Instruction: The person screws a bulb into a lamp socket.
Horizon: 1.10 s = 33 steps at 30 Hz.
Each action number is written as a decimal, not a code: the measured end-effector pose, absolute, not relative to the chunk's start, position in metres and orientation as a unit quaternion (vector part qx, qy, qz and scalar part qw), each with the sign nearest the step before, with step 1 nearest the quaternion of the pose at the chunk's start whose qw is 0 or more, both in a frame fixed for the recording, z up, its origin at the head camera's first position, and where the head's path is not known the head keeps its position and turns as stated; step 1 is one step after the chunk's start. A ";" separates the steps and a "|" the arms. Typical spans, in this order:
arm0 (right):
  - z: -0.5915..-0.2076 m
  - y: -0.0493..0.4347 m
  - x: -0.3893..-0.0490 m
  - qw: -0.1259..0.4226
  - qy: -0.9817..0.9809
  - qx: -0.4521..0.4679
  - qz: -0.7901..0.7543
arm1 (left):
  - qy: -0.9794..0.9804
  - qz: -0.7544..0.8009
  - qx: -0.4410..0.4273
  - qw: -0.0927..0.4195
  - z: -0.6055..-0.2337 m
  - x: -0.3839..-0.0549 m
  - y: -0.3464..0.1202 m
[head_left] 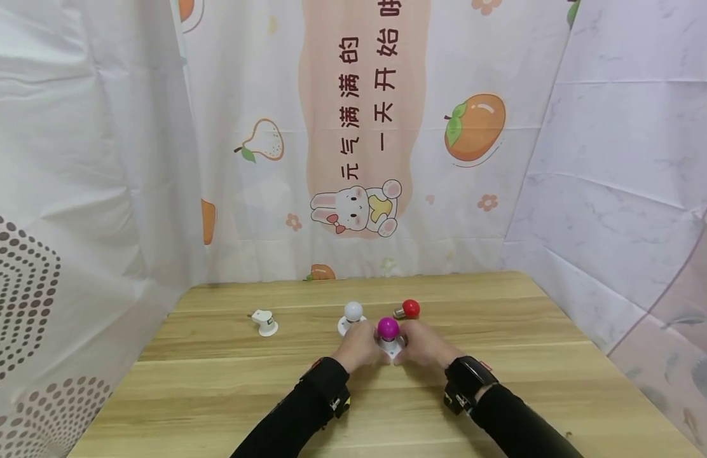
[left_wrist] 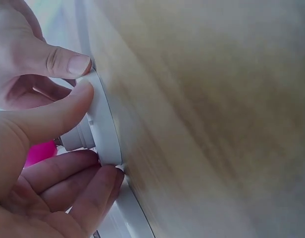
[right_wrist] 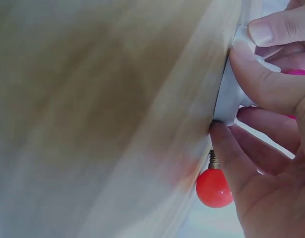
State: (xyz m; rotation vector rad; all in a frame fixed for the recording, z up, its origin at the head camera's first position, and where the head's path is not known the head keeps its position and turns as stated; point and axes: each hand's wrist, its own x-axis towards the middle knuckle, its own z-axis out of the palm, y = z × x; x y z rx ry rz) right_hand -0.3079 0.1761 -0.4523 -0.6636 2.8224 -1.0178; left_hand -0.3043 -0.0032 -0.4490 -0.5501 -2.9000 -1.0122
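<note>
Between my hands a magenta light bulb stands upright in a white lamp socket on the table. My left hand grips the socket's base from the left, thumb at the near edge and fingertips at the far side. From the right, my right hand grips the same base in a like way. The thumbs come close together on its near edge. In the left wrist view, fingers hide part of the magenta bulb. The base rests against or very near the wooden surface.
Just behind my left hand is a white bulb upright on a white base. A red bulb with a metal screw end lies behind my right hand. Farther left stands a white fitting with a round foot. Curtains surround the wooden table.
</note>
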 end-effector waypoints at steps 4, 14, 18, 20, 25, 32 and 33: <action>-0.450 0.173 -0.314 0.033 0.924 -0.213 -0.315 | -0.934 -0.312 -0.171 0.015 -0.448 -0.308 -0.003; -0.450 0.163 -0.329 0.011 0.941 -0.201 -0.274 | -0.942 -0.301 -0.144 0.015 -0.446 -0.323 -0.004; -0.450 0.159 -0.333 0.003 0.946 -0.185 -0.264 | -0.947 -0.285 -0.145 0.025 -0.448 -0.329 -0.005; -0.450 0.157 -0.334 0.004 0.948 -0.176 -0.266 | -0.947 -0.288 -0.142 0.025 -0.448 -0.330 -0.005; -0.450 0.155 -0.336 0.005 0.950 -0.160 -0.269 | -0.947 -0.292 -0.129 0.023 -0.447 -0.330 -0.004; -0.451 0.155 -0.337 0.008 0.949 -0.158 -0.272 | -0.947 -0.289 -0.133 0.042 -0.448 -0.323 -0.001; -0.452 0.155 -0.337 0.008 0.949 -0.158 -0.273 | -0.947 -0.290 -0.133 0.042 -0.448 -0.321 0.000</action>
